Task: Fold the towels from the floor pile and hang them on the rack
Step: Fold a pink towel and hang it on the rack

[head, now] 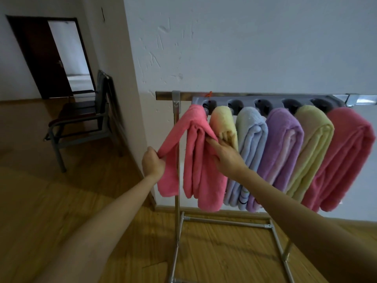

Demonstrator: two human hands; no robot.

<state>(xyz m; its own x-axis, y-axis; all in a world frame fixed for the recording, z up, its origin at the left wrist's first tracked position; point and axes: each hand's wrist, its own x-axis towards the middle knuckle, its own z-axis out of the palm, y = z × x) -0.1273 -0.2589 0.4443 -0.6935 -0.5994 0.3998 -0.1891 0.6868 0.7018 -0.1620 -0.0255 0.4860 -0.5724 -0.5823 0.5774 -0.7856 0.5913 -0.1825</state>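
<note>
Pink towel went over the rack, both hands tidying.
Left hand pinched its outer layer; right hand lay spread between folds — it needed evening.

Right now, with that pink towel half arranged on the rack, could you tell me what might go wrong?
The left hand grips one flap of the leftmost pink towel and pulls it sideways; a harder tug could drag it off the rack. The right hand pushes into its folds beside the yellow towel, so it might knock that one askew.
</note>
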